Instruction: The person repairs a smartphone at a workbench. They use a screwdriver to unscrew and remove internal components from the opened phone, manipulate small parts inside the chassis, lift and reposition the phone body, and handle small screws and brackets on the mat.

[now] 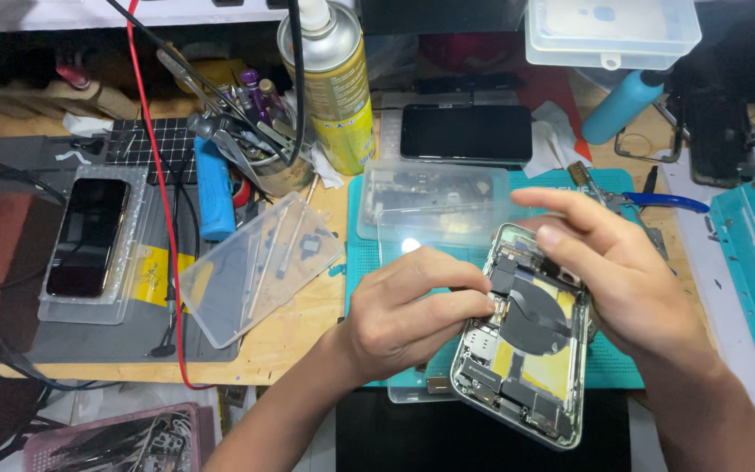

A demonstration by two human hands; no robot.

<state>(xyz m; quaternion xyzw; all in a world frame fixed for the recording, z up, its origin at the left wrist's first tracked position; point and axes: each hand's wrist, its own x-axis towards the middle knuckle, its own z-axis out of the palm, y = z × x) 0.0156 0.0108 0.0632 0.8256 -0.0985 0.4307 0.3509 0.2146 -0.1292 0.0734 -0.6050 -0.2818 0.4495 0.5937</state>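
Note:
An opened phone body (522, 367) with its insides showing, a black coil, yellow patches and small boards, is held tilted above the teal work mat (618, 367). My right hand (626, 280) grips its top right edge, fingers curled over the upper end. My left hand (408, 310) rests against the phone's left side, fingertips pinched at a small part near the upper middle of the inside. Whether the fingers hold a tool or a part is hidden.
A clear plastic tray (434, 197) lies behind the hands, a clear lid (259, 267) to the left. A spray can (334, 87), a tool cup (264, 144), a blue tube (214, 197), a dark phone (465, 133), another phone in a holder (87, 236), blue-handled pliers (657, 201) and red wire (163, 218) surround them.

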